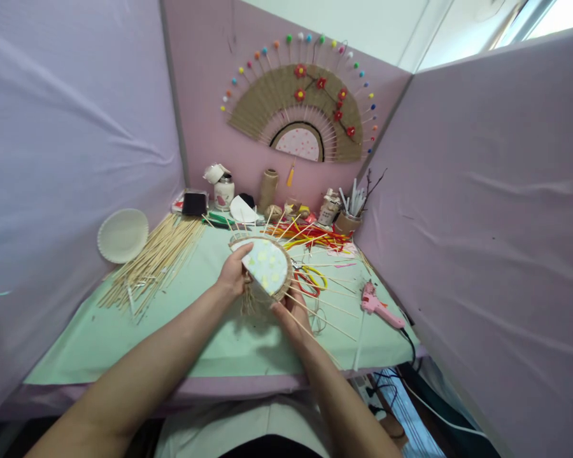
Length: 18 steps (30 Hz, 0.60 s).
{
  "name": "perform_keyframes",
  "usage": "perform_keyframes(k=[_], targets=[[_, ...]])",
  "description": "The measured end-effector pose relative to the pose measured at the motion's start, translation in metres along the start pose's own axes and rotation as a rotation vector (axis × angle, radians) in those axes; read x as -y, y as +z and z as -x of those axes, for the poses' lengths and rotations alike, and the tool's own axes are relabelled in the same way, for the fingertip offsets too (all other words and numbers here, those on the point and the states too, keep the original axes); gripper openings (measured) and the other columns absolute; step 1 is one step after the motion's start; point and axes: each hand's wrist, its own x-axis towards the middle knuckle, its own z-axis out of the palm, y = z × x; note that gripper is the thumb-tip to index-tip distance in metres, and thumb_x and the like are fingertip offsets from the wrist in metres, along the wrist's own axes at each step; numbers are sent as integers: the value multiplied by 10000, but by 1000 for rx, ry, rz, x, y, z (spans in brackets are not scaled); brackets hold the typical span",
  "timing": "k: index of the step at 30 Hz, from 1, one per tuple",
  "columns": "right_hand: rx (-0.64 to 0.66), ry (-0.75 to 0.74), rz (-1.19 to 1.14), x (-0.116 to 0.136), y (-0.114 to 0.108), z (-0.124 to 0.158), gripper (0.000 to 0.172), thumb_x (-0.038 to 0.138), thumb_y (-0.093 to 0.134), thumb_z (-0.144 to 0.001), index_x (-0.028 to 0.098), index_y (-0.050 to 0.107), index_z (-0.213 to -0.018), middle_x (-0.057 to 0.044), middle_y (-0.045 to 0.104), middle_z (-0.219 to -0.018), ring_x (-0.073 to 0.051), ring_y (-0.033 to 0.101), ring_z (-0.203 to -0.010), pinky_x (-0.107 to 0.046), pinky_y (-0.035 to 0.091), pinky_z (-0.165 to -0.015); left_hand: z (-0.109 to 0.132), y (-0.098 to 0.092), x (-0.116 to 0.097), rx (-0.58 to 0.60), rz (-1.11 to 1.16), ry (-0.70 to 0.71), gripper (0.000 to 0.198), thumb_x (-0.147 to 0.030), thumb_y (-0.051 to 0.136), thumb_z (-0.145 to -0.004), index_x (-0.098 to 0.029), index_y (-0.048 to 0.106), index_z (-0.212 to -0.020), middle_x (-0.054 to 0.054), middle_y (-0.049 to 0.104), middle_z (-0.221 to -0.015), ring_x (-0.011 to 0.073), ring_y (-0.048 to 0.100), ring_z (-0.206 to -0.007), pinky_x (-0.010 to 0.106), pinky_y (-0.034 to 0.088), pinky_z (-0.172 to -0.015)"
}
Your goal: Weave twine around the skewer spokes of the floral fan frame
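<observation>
Both of my hands hold a half-round fan base [266, 262] covered in pale blue cloth with yellow-green spots. Its curved rim is wrapped in brown cord, and several thin wooden sticks fan out from it. My left hand [233, 272] grips the straight side, thumb on top of the cloth. With my right hand [293, 315] I hold the lower right corner, fingers partly hidden under the rim. Loose twine [251, 300] hangs below the base. Scissors [310, 280] with red and yellow handles lie just beyond, under the sticks.
A pink glue gun [379, 306] with a cord lies at the right. Many loose sticks [155, 264] and a white dish [123, 235] are at the left. Red and yellow pipe cleaners [310, 236], a twine spool [268, 187] and jars stand behind. A finished fan [300, 105] hangs on the back wall.
</observation>
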Motion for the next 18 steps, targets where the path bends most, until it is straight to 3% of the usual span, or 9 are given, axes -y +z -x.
perform_keyframes(k=[2,5,8,11,13,15,16,18], targets=[[-160,45,-1,-4,-3,-2,634,492,711,-699,237,544,-1255,-73,648,-1199,-249,608,-1086,-340,528,-853,0,-1,1,115,-78,36,162,-191,640,-779,-110,658,-918,71,743,-760,166,689,-622,238,543,-592],[-349,130,-100,-7,-7,-6,499,447,621,-755,240,559,-1205,-56,666,-1143,-201,636,-937,-275,522,-666,-2,-5,3,272,-226,63,313,-262,725,-747,-146,655,-1029,83,744,-929,162,688,-745,226,522,-637],[-402,129,-199,-5,-8,-11,432,418,580,-760,250,564,-1158,-48,669,-1128,-181,635,-875,-259,500,-608,-8,-9,5,269,-363,80,398,-406,726,-745,-182,654,-1066,77,729,-985,169,668,-818,239,493,-689],[-460,84,-283,1,-7,-16,345,386,596,-747,254,580,-1065,-22,676,-1067,-142,618,-780,-238,483,-593,-10,-11,7,217,-488,103,403,-524,648,-772,-161,673,-947,85,718,-914,193,648,-832,274,455,-747],[-510,35,-312,4,-7,-20,309,374,602,-744,246,578,-1023,-16,677,-1019,-120,597,-715,-224,470,-574,-6,-10,8,143,-563,259,346,-496,657,-766,-165,668,-867,69,700,-866,199,624,-848,279,428,-779],[-567,-7,-287,7,-9,-23,321,380,593,-752,242,569,-1041,-21,674,-1014,-119,599,-716,-223,473,-580,2,-8,10,75,-625,522,217,-391,700,-744,-193,658,-819,30,666,-824,189,586,-847,263,404,-797],[-595,-27,-262,8,-10,-24,344,385,584,-761,243,561,-1073,-25,671,-1032,-128,614,-755,-229,486,-604,8,-7,12,83,-665,628,157,-347,703,-744,-205,654,-786,16,642,-792,181,564,-824,253,395,-790],[-624,-68,-197,9,-12,-26,399,398,560,-787,252,534,-1157,-36,665,-1089,-154,639,-877,-253,514,-687,19,-4,18,260,-785,670,133,-306,676,-765,-204,650,-683,11,598,-699,171,528,-735,250,387,-757]])
